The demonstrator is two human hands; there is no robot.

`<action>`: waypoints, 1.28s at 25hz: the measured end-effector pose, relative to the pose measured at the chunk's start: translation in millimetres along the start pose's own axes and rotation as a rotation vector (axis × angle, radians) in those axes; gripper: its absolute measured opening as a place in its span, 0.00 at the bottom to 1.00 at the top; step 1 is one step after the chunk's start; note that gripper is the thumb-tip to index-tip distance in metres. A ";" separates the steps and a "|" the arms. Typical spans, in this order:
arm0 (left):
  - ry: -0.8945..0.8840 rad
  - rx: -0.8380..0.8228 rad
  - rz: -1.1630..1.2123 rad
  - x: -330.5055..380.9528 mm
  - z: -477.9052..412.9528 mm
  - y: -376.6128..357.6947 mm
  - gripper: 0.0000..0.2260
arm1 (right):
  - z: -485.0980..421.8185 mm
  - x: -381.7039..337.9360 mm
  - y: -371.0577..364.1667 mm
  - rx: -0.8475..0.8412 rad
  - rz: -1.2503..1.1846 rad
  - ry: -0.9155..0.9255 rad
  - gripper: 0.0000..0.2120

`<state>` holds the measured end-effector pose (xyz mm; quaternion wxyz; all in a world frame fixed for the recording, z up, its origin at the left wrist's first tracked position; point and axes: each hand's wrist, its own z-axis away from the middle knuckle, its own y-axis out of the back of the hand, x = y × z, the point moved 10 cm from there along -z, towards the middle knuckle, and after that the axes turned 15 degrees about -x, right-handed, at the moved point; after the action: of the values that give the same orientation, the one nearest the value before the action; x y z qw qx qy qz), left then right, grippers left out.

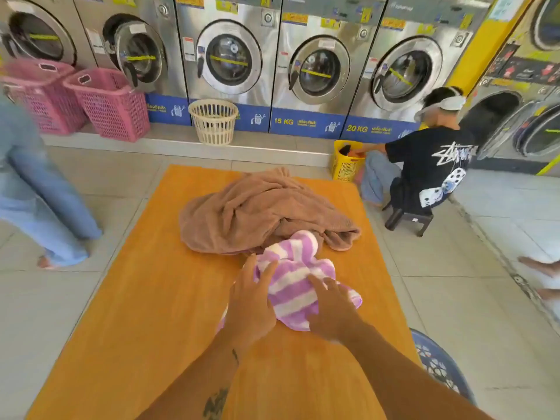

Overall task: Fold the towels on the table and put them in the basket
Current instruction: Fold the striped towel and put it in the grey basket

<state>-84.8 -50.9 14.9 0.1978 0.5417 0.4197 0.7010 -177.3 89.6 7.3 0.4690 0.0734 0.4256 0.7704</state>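
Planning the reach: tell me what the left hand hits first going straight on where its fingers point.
The left hand touches the striped towel; straight on, it would likely meet the crumpled brown towel.

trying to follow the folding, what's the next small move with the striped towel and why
Probably pull the striped towel flat on the table: it lies crumpled under the left hand and right hand, its far end against the brown towel.

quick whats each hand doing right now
Left hand: open, fingers flat on the striped towel.
Right hand: open, fingers spread on the same towel.
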 end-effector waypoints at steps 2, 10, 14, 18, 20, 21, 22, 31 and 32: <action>0.058 -0.022 -0.042 -11.5 -9.2 -5.8 0.37 | -12.0 -5.5 -0.7 0.024 0.012 0.018 0.31; 0.061 0.167 0.062 -29.2 13.7 21.2 0.30 | -14.6 25.7 -6.1 -0.306 -0.131 0.058 0.09; 0.126 0.225 -0.155 -21.0 39.3 12.3 0.20 | -31.3 28.4 46.9 -0.037 -0.307 0.098 0.19; 0.317 0.293 -0.130 -2.0 82.2 3.5 0.15 | -45.7 -11.2 50.7 -0.132 -0.334 0.318 0.33; 0.510 0.291 0.115 -4.2 106.5 -7.9 0.13 | -43.8 -18.8 18.8 -0.250 -0.147 0.366 0.36; 0.589 0.252 0.260 -6.5 113.4 -20.6 0.12 | -41.9 -15.8 3.3 -0.241 0.072 0.338 0.35; 0.636 0.195 0.342 -5.1 117.6 -32.2 0.13 | -40.2 -8.4 -9.1 -0.189 0.292 0.287 0.32; 0.544 0.065 0.435 10.3 70.7 -62.8 0.24 | -7.3 48.6 0.5 -0.037 -0.007 0.330 0.09; 0.523 0.019 0.480 17.7 62.5 -69.9 0.24 | -4.7 48.8 1.9 -0.067 -0.017 0.320 0.09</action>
<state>-45.3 25.3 -26.9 -0.0918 0.4291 0.3234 0.8384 -207.7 124.8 -8.3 0.4040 -0.0695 0.4694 0.7821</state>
